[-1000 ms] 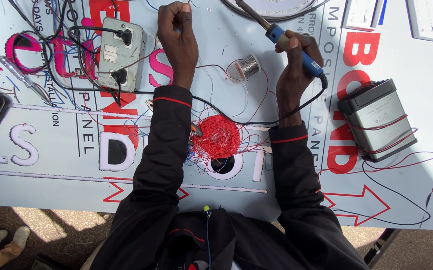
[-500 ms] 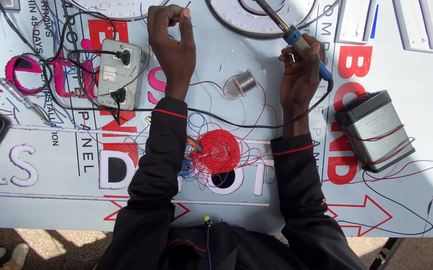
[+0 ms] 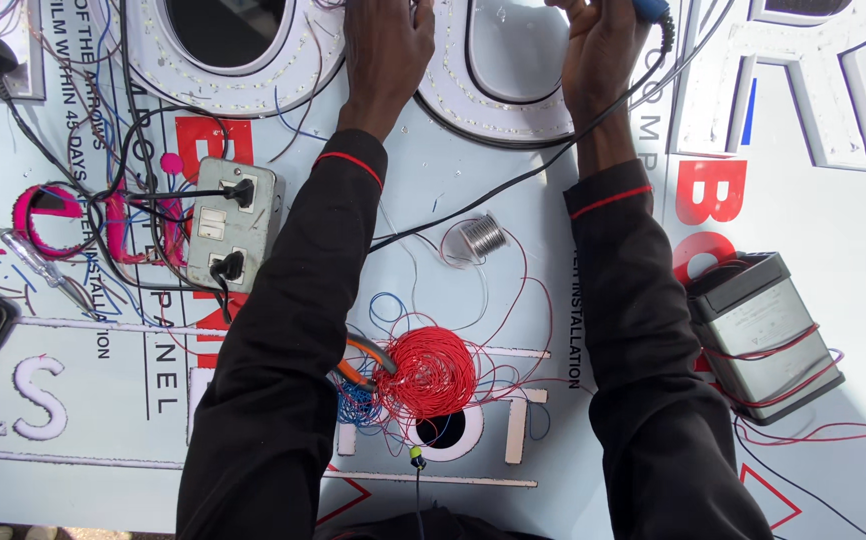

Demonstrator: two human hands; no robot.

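both hands are up at the far edge of the sign panel (image 3: 833,180) now, working on the white channel letter (image 3: 483,100) that lies there with its strip of small lights round the inside wall. the left hand (image 3: 388,45) lies palm down on the letter's left side, fingers closed together and pressing flat on the rim, not wrapped round anything that shows. the right hand (image 3: 603,45) is curled tight round the blue-handled soldering iron (image 3: 653,10), and only the butt of the handle and the ribbed cord sleeve are in view; the tip is cut off by the top of the picture, so where it touches cannot be told. the iron's long axis seems to run up and away from the person, out past the far edge, with its black cord (image 3: 513,185) trailing back toward the near left between the two sleeves. the letter lies straight under both hands, and the right hand is the one nearer the joint, judging by the tool. the solder spool (image 3: 478,238) sits back toward the middle of the panel, between the forearms and well apart from either hand. nearer the near edge lies a red wire coil (image 3: 433,372), with a grey socket box (image 3: 233,225) to the left and a grey power supply (image 3: 763,335) to the right
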